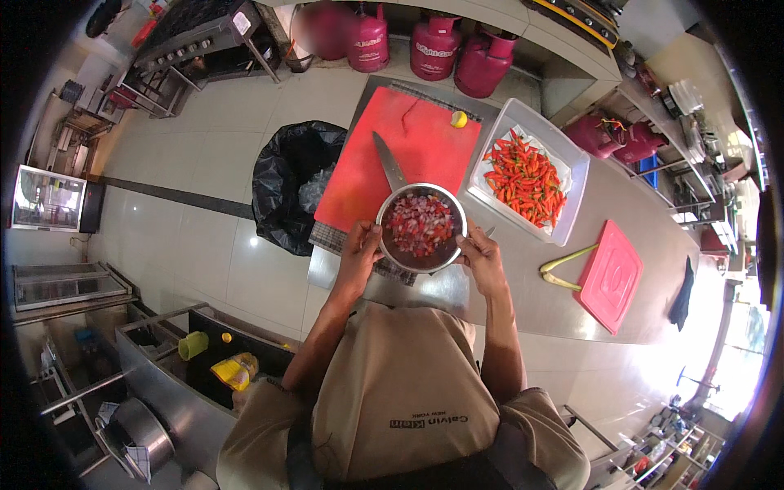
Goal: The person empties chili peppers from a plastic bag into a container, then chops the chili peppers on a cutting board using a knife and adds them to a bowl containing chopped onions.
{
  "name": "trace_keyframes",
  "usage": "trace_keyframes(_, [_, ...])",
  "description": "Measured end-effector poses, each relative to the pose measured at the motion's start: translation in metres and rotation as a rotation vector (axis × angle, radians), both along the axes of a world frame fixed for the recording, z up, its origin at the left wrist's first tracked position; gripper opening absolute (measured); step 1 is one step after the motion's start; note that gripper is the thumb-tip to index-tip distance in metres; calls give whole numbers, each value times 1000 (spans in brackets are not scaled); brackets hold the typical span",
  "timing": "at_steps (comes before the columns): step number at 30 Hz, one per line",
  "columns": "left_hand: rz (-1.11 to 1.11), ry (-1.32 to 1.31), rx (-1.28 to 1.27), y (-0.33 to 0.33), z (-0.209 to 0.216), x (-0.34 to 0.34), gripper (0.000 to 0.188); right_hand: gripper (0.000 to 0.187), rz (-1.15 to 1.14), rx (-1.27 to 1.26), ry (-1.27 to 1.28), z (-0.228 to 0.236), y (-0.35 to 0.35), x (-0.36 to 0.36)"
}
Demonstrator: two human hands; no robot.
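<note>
Between my two hands is a round metal bowl [464, 214] filled with chopped red and purplish pieces [418, 224]. My left hand [361, 247] grips its left rim, and my right hand [480, 255] grips the right rim. Just beyond the bowl, a knife [386, 157] lies on a red cutting board [353, 184], its handle end hidden behind the bowl. A cut yellow lemon piece [458, 120] rests near the board's far right corner. To the right, a white tub [578, 186] holds many red chillies [525, 181] on white lining.
Left of the metal table [523, 261] stands a bin with a black bag [273, 188]. A pink lid [612, 278] and pale green stalks [563, 265] lie at the table's right. Several pink gas cylinders [434, 47] stand beyond the table. A sink area [204, 359] is behind my left side.
</note>
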State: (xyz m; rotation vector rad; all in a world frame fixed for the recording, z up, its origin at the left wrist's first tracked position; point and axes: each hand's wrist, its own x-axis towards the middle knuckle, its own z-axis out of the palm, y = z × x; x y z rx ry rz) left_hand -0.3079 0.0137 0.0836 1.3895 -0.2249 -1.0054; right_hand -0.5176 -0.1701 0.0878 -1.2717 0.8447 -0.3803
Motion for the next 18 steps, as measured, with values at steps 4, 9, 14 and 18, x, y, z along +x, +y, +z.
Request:
trace_keyframes(4, [-5,0,-103,4,19,-8,39,51,-42,57,-131,3,13,-8])
trace_keyframes(9, [8,-45,-24,1,12,-8,30,52,-21,99,-2,3,5,-8])
trace_keyframes(14, [21,-59,-109,-7,20,-6,29,51,-75,89,-117,2,6,-14])
trace_keyframes(18, [-4,-52,-141,-6,-11,-11,28,52,-98,144,-30,0,2,-22])
